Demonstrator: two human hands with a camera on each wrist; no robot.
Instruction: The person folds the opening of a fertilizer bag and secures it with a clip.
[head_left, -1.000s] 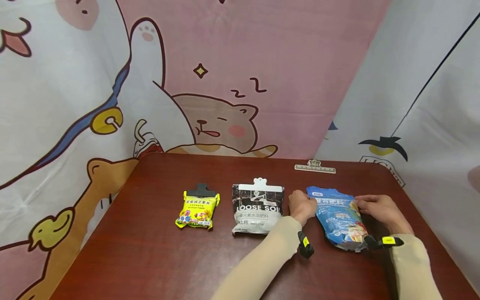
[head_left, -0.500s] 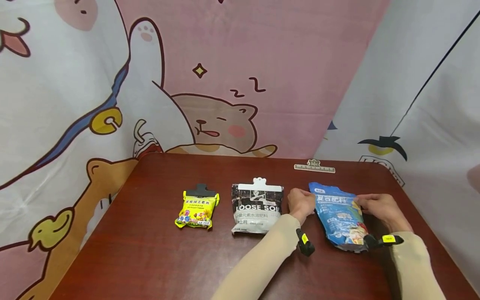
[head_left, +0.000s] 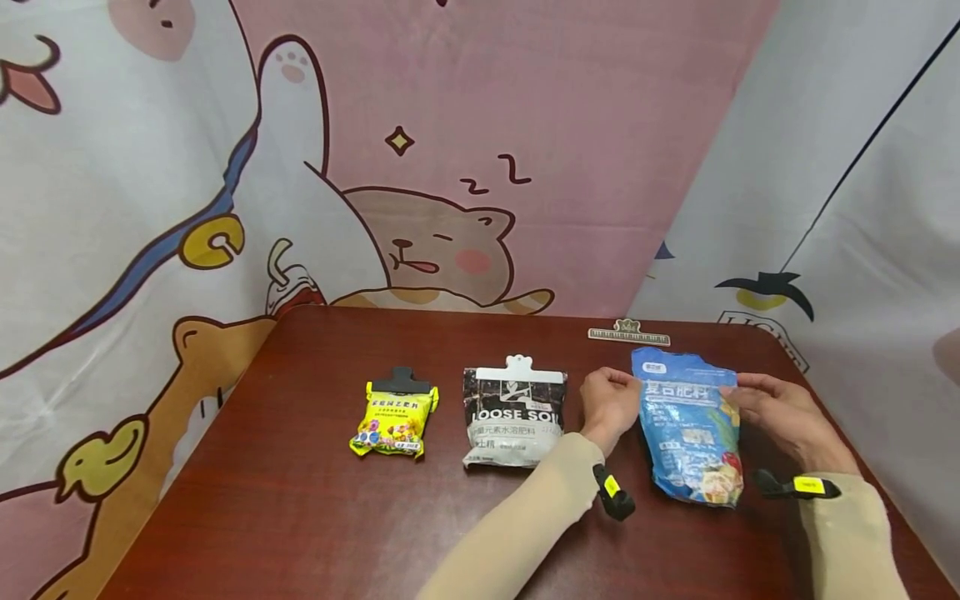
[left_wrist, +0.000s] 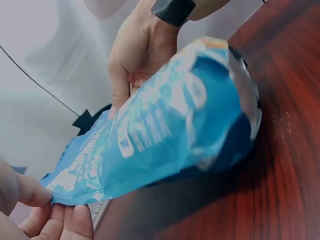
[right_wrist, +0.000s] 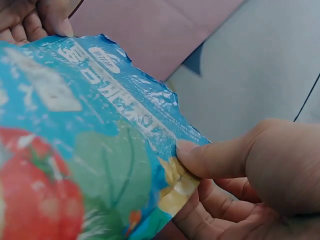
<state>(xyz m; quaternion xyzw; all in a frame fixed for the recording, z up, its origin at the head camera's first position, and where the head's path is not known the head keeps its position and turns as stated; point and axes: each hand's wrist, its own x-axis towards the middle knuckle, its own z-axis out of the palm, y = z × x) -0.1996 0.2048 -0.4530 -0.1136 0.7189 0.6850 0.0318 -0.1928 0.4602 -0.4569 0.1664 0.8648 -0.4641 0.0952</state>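
A blue fertilizer bag (head_left: 690, 442) with a ragged top edge stands tilted up at the right of the table. My left hand (head_left: 611, 404) pinches its left edge near the top, thumb in front and fingers behind, as the left wrist view shows. On the opposite edge my right hand (head_left: 787, 417) pinches the bag between thumb and fingers; in the right wrist view the thumb (right_wrist: 215, 157) presses on its printed face. The bag's bottom seems to rest on the table in the left wrist view.
Left of the hands lies a black-and-white soil bag (head_left: 513, 425) with a white clip (head_left: 519, 367) on top. Farther left is a small yellow bag (head_left: 395, 423) with a black clip (head_left: 402, 382). A ruler-like clip (head_left: 628, 333) lies at the table's back edge (head_left: 450, 321).
The blue bag's top has risen and shifted right, so the bag stands more upright. Both hands have moved with it, the right one farther to the right. The other bags have stayed put.
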